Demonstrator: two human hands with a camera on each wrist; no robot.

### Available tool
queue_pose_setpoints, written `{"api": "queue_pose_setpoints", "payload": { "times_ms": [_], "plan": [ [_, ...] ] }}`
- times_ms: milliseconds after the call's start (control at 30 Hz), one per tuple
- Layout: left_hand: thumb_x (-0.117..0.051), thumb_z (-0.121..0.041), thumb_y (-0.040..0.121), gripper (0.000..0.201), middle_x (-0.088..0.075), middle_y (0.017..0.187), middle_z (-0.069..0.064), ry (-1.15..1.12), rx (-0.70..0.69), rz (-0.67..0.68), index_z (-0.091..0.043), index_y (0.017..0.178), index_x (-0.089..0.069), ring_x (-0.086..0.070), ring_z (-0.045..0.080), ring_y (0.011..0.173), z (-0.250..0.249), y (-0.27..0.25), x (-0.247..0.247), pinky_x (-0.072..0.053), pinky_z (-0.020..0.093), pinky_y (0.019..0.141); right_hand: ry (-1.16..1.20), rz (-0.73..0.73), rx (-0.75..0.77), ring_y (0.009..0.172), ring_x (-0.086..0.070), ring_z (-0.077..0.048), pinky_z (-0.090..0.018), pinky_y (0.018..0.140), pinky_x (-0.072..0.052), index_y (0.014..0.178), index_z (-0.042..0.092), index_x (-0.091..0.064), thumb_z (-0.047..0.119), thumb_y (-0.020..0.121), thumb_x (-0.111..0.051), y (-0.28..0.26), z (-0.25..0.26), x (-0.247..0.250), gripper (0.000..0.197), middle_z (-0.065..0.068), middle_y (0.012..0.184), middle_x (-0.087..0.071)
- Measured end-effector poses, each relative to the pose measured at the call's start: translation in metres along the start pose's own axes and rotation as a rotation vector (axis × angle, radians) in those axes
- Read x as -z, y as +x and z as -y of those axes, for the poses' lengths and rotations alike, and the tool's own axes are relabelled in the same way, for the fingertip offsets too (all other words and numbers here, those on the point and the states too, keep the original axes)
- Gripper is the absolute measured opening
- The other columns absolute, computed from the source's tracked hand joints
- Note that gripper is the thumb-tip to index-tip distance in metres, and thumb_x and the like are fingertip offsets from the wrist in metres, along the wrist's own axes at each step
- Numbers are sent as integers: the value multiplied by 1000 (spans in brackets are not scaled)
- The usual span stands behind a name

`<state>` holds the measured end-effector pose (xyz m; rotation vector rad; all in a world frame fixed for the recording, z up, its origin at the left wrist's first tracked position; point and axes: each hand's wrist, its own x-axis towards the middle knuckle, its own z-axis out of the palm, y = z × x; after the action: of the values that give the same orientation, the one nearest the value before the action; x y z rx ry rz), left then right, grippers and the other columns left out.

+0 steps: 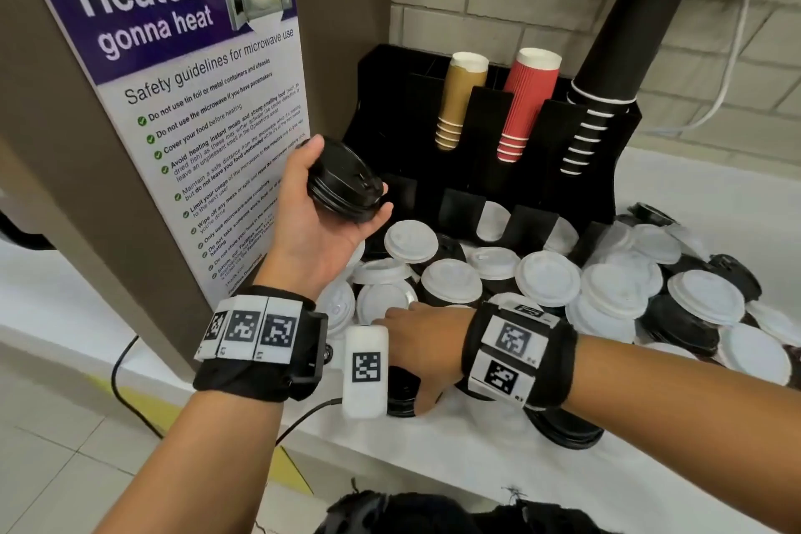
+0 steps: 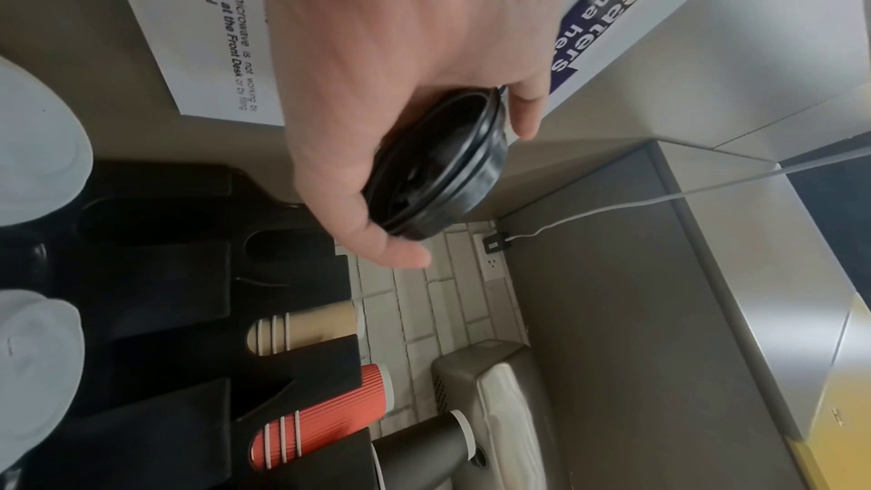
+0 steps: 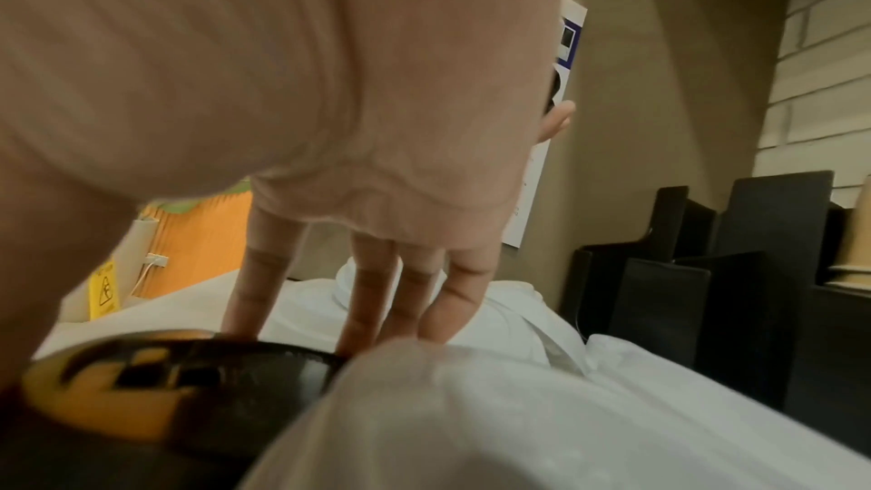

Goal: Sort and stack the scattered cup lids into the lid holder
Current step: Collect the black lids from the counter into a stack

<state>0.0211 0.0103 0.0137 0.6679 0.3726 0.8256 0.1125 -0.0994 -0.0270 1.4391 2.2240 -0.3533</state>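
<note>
Fingers point(image 2: 525, 114) of your left hand point(image 1: 312, 208) curl round a small stack of round black plastic cup lids point(image 1: 344, 182), held up just in front of the tall black plastic lid-and-cup holder point(image 1: 403, 117). Below, white and black plastic lids point(image 1: 548, 277) lie heaped on the white counter point(image 1: 477, 460). Your right hand point(image 1: 418, 338) reaches down with straight fingers point(image 3: 367, 297) touching a lone black lid point(image 1: 403, 392) at the pile's near edge.

The right hand point(image 3: 377, 162) reaches down, straight fingers point(image 3: 372, 297) touching a black lid's point(image 3: 264, 360) rim among white lids point(image 3: 518, 405); the black holder point(image 3: 707, 293) stands near.
</note>
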Motion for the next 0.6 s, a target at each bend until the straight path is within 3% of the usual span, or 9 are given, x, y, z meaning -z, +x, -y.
{"api": "queue_pose_setpoints", "payload": {
  "times_ms": [67,133,233,300,367,400,433,533,600],
  "plan": [
    [-66,-47,70,48,-60,109,13,8,-11,14,-14,103,-60,-59,35,107,0,0,0,-57,38,71,23,15,-19,113,-41,-25,-36,93,-37,134,22,-46,44,80,-71,1,-1,2,64,-4,125,-41],
    [-66,-44,73,33,-63,100,9,2,-29,8,-18,93,-63,-58,35,105,-2,2,-1,-58,38,71,160,-58,-36,109,-45,-25,-36,91,-41,130,20,-49,42,76,-75,-1,-6,6,64,-4,121,-42],
    [-63,-40,78,29,-61,97,6,9,-63,-31,-20,98,-58,-56,32,101,-4,5,-2,-57,37,69,545,-220,-22,107,-49,-22,-34,93,-45,130,23,-48,28,72,-81,-9,-19,16,67,-4,118,-46],
    [-65,-36,77,33,-58,102,6,24,-87,-40,-20,104,-55,-55,28,101,-5,6,-3,-56,35,70,726,-356,-20,104,-49,-15,-20,92,-43,130,21,-49,21,71,-82,-13,-31,21,67,-7,117,-48],
    [-63,-36,74,39,-55,110,5,54,-123,-31,-23,110,-54,-54,23,101,-6,8,-3,-53,35,74,835,-504,-66,98,-49,-6,-6,81,-40,128,20,-50,19,72,-82,-16,-41,24,65,-7,115,-49],
    [-60,-36,74,39,-56,110,3,76,-151,-19,-26,111,-54,-55,20,100,-6,8,-3,-52,35,76,879,-571,-104,97,-51,-6,-5,79,-43,128,21,-49,20,73,-82,-18,-46,25,64,-6,115,-49],
    [-58,-35,75,36,-58,106,0,99,-184,-4,-30,110,-55,-56,17,96,-6,8,-3,-50,34,77,915,-639,-155,99,-53,-10,-9,81,-46,128,21,-49,21,73,-82,-19,-51,26,64,-7,116,-49],
    [-55,-29,80,31,-63,91,-6,163,-264,44,-29,111,-54,-62,11,85,-1,8,-1,-49,32,75,1112,-851,-294,98,-58,-21,-34,89,-53,125,19,-48,19,77,-79,-23,-65,30,57,-8,113,-51],
    [-55,-28,84,32,-68,98,-3,192,-269,60,-27,116,-53,-66,12,94,5,8,1,-53,31,77,1370,-937,-258,96,-59,-21,-40,85,-56,121,22,-48,18,82,-73,-26,-68,36,46,-5,109,-51]
  ]
}}
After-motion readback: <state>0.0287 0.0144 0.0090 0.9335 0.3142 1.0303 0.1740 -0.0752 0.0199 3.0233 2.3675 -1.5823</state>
